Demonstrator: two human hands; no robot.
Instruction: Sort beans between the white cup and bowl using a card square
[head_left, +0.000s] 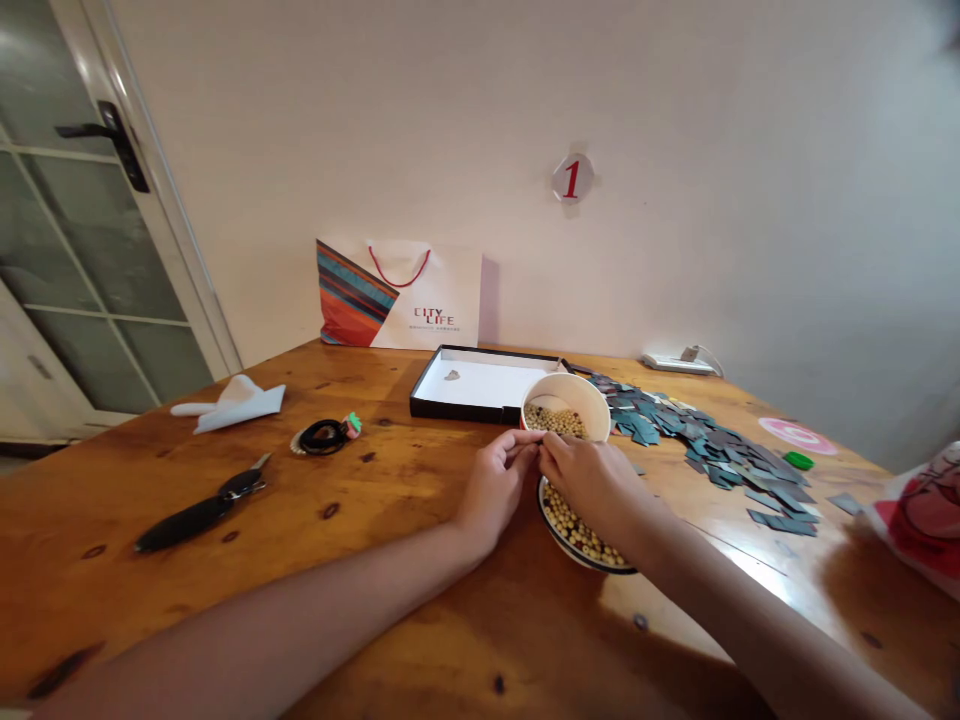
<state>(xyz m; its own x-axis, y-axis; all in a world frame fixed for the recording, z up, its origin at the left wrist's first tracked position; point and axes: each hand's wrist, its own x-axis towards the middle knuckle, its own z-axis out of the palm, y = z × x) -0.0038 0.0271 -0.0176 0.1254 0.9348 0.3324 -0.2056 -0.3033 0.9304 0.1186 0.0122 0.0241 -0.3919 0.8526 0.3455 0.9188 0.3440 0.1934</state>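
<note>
My left hand (495, 482) and my right hand (589, 478) meet at the near rim of a white paper tub (589, 400), fingertips pinched together. Whatever sits between the fingers is too small or hidden to make out. Pale round beads (559, 420) lie inside the tub. Below my right hand is a dark-rimmed bowl (555, 540) full of similar beads (574, 525), with a few darker ones among them. Part of this bowl is covered by my right hand and wrist.
Behind the tub is a shallow black-edged box (487, 385). Dark flat pieces (697, 440) spread to the right, near a green cap (798, 460). A knife-like black tool (195, 515), a coiled black band (322, 437) and crumpled paper (240, 402) lie left. A paper bag (427, 300) stands behind.
</note>
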